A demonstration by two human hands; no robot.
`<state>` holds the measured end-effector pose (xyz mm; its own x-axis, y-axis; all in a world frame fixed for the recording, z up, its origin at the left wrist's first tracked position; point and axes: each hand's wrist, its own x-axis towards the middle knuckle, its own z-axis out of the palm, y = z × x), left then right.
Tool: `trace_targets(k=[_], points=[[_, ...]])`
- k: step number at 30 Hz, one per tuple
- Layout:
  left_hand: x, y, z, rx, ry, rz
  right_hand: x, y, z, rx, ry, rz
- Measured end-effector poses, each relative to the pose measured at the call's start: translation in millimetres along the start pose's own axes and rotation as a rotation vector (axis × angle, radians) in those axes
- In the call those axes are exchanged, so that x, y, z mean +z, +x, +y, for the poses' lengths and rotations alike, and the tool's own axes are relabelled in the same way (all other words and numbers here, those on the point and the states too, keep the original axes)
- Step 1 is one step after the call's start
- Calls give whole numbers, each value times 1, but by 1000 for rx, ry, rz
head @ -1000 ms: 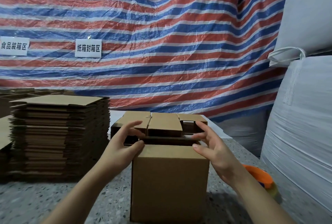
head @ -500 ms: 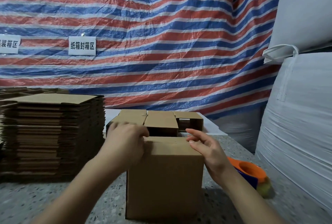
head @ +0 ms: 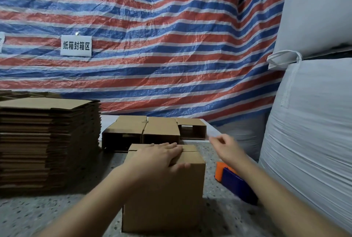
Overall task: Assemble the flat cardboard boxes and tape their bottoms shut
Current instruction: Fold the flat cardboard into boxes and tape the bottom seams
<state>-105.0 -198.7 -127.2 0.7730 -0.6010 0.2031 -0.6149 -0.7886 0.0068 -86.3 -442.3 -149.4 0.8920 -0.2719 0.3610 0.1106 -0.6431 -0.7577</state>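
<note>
An upright brown cardboard box (head: pixel 171 198) stands on the speckled table in front of me, its top flaps folded down. My left hand (head: pixel 160 156) lies flat on those flaps, fingers straight, pressing them. My right hand (head: pixel 226 147) hovers to the right of the box, above the table, blurred, with fingers loosely curled and nothing in it. An orange and blue tape dispenser (head: pixel 234 181) lies on the table right of the box, partly hidden by my right forearm. A tall stack of flat cardboard boxes (head: pixel 47 141) stands at the left.
Three assembled boxes (head: pixel 152 130) lie on their sides behind the one I press. Large white sacks (head: pixel 312 122) rise along the right side. A striped tarpaulin with a paper sign (head: pixel 76 46) hangs behind the speckled table (head: pixel 38 214).
My left hand went from the flap edge to lying flat on the closed top. My right hand left the box and moved off to the right. The flaps are now folded down.
</note>
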Motion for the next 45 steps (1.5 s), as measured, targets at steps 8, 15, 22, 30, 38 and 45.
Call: trace_targets(k=[8,15,22,30,38,45], points=[[-2,-1,0,17,-18,-8,-13,7,76,296,-997,-184],[-7,-2,-1,-47,-222,-40,-4,3,109,268,-979,-126],[-17,-2,-17,-134,-747,99,-53,24,9,90,-193,111],[-12,14,-27,-419,-1197,439,-66,24,-122,-97,260,-536],[-20,1,-37,-560,-1810,549,-34,40,-145,-80,-41,-688],[-20,1,-41,-547,-1860,518,-26,45,-155,-60,-145,-739]])
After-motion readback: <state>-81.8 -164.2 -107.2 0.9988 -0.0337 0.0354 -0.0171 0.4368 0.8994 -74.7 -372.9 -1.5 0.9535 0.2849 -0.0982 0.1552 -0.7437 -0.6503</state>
